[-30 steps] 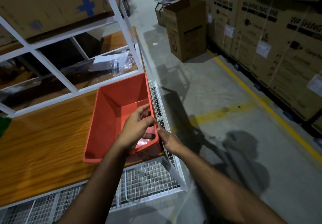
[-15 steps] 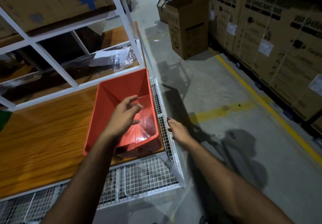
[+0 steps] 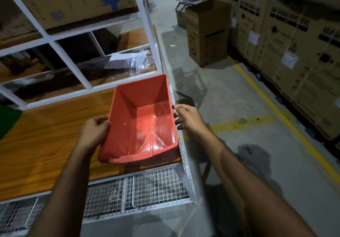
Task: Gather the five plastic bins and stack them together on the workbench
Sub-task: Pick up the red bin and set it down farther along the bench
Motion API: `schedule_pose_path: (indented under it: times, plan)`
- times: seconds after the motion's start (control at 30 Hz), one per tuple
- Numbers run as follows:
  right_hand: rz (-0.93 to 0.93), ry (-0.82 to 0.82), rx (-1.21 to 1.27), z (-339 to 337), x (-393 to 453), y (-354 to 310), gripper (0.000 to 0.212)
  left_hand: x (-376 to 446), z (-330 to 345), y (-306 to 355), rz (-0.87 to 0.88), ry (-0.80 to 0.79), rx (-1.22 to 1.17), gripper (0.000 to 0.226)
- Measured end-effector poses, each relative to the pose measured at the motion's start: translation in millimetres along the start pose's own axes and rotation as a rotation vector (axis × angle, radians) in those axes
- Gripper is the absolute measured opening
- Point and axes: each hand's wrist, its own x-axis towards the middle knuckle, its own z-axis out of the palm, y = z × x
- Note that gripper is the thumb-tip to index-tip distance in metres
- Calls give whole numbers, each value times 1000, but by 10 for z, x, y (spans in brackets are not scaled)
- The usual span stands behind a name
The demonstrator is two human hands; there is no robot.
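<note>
Workbench of orange-brown wood runs under a white shelf frame, wire mesh along its near edge. At its right end sits the red bin. The left hand curls against the bin's left rim, seemingly gripping it; the right hand is spread open just beside the right wall. Cardboard cartons line a dim grey floor with yellow lines.

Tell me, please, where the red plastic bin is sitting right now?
In the head view the red bin sits on the right end of the wooden workbench, beside the wire mesh edge, between the left hand and right hand.
</note>
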Motion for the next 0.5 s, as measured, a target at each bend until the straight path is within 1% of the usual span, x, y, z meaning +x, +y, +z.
schedule_pose_path:
  times: [0.07, 0.17, 0.3, 0.5]
  plan:
    - [9, -55, -41, 10, 9, -15, 16, -19, 21, -30, -15, -25, -50, 29]
    - [11, -74, -59, -15, 28, -38, 25, -28, 37, -43, 0, -20, -57, 32]
    - [-5, -105, -61, -35, 32, -64, 17, -1, 36, -88, -17, -24, -64, 31]
    - [-20, -106, -77, -38, 19, -67, 23, 9, 44, -116, -38, -20, -117, 33]
